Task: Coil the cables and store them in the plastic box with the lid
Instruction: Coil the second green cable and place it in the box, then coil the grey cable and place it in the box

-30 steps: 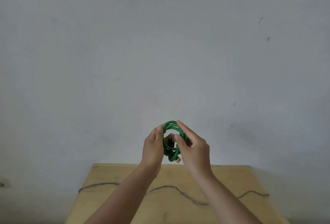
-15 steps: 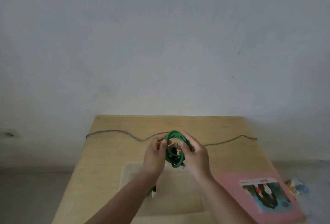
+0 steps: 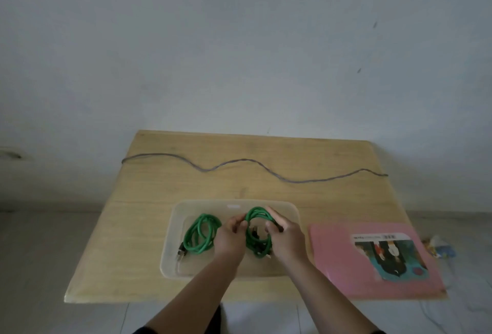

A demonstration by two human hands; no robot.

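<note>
A clear plastic box [image 3: 170, 230] stands open on the wooden table [image 3: 143, 200]. A coiled green cable [image 3: 200, 235] lies in its left half. Over the right half, my left hand [image 3: 231, 238] and my right hand [image 3: 285, 238] both grip a second coiled green cable [image 3: 257, 216], one hand on each side of the loop. Its dark plugs hang in the middle of the coil. A long grey cable [image 3: 239, 161] lies stretched in waves across the far part of the table.
A pink lid or folder with a picture label [image 3: 372, 254] lies flat to the right of the box, reaching the table's right front corner. The wall rises right behind the table. Small items [image 3: 439, 250] lie on the floor at right.
The view has tilted down from the wall to the table. My hands have lowered the coiled green cable from in front of the wall to just over the box's right half.
</note>
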